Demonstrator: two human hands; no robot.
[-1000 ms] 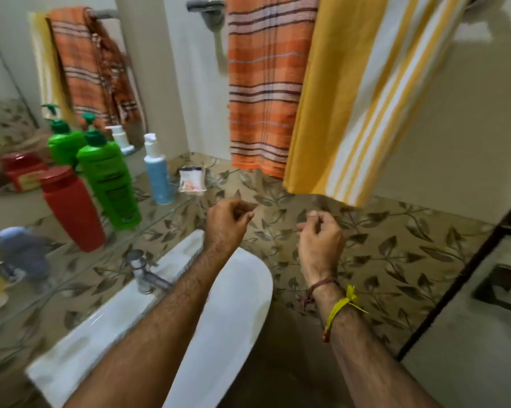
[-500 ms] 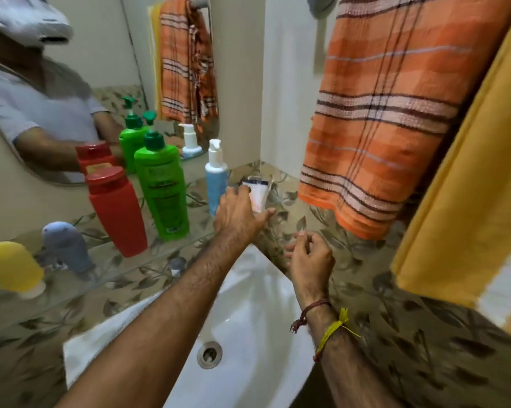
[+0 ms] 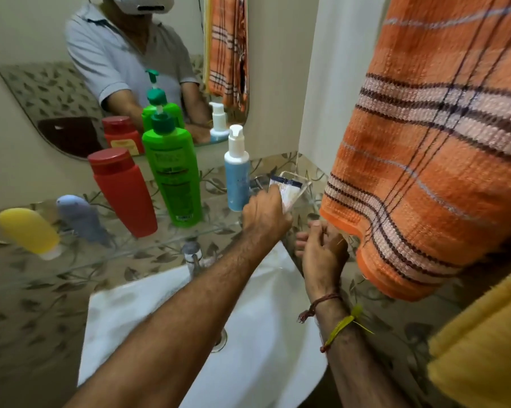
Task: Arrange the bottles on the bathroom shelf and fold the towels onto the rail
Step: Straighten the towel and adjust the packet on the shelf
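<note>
On the glass shelf (image 3: 219, 229) stand a red bottle (image 3: 123, 191), a green pump bottle (image 3: 173, 175) and a pale blue pump bottle (image 3: 237, 172). A lilac bottle (image 3: 80, 217) and a yellow bottle (image 3: 27, 231) lie at the shelf's left end. My left hand (image 3: 266, 214) grips a small white tube (image 3: 289, 191) at the shelf's right end, tilted. My right hand (image 3: 321, 254) hovers below it with loosely curled fingers, holding nothing I can see. An orange striped towel (image 3: 430, 148) and a yellow towel (image 3: 483, 343) hang on the right.
A white basin (image 3: 257, 348) with a chrome tap (image 3: 192, 254) sits under the shelf. The mirror (image 3: 130, 69) behind the bottles reflects them and a person. Leaf-patterned tiles cover the wall. The orange towel hangs close to my right hand.
The view has swung left and closer to the shelf. My left hand has reached the small white tube, closed on it and tipped it. My right hand has stayed just below.
</note>
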